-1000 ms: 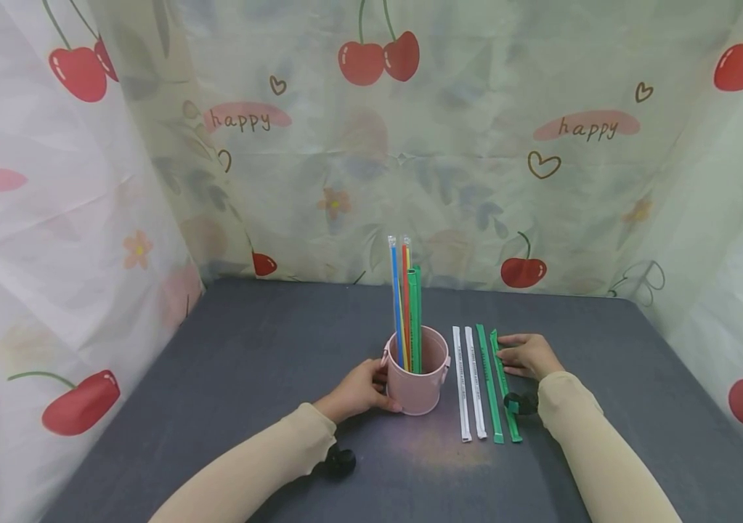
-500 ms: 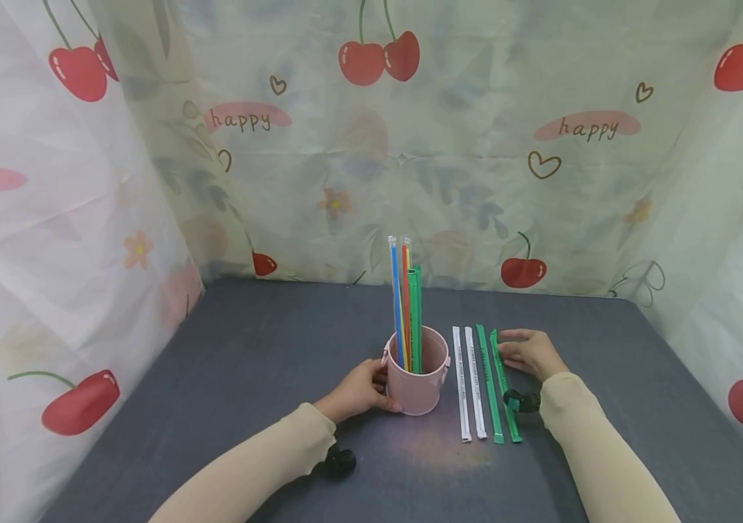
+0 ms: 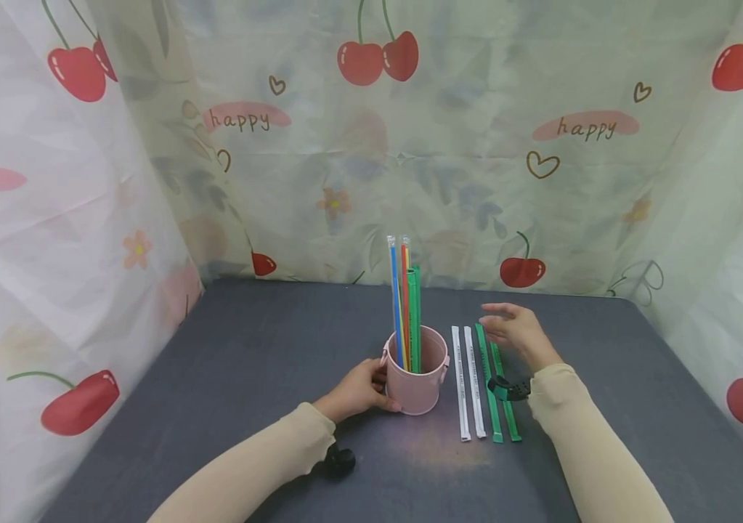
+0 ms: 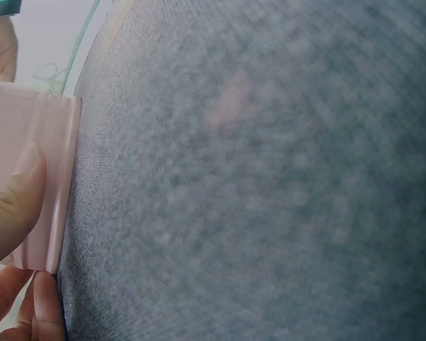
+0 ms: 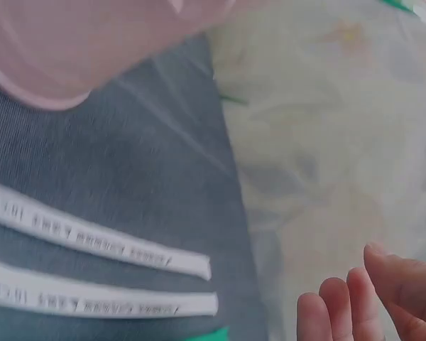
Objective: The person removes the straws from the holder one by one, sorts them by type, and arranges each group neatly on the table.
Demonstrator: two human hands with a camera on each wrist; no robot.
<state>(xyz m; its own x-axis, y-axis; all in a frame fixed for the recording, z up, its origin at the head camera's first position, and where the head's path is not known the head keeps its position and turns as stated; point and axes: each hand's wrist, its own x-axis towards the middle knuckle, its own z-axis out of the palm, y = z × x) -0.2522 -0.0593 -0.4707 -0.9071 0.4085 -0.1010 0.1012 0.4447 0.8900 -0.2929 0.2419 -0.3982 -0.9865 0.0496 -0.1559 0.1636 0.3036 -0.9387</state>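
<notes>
My left hand (image 3: 356, 388) grips the side of a small pink bucket (image 3: 412, 396). In the left wrist view its thumb (image 4: 18, 202) presses the bucket's wall, with other fingers around the lower side. Upright in the bucket stand straws: a blue straw (image 3: 395, 290), red and yellow ones, and green-wrapped straws (image 3: 415, 319). My right hand (image 3: 520, 333) hovers over the far ends of the green-wrapped straws (image 3: 494, 421) on the table. Its fingers are extended and, in the right wrist view, hold nothing. Beside them lie two white paper-wrapped straws (image 3: 460, 385).
The dark grey table (image 3: 279, 341) runs back to a cloth backdrop (image 3: 449, 181) printed with cherries, hearts and "happy". Similar cloth hangs at the left and right. Each wrist carries a black strapped device (image 3: 508, 388).
My right hand has left the outermost green straw and moved up, away from me and leftward. The straws on the table stay in place. My left hand keeps its grip on the bucket.
</notes>
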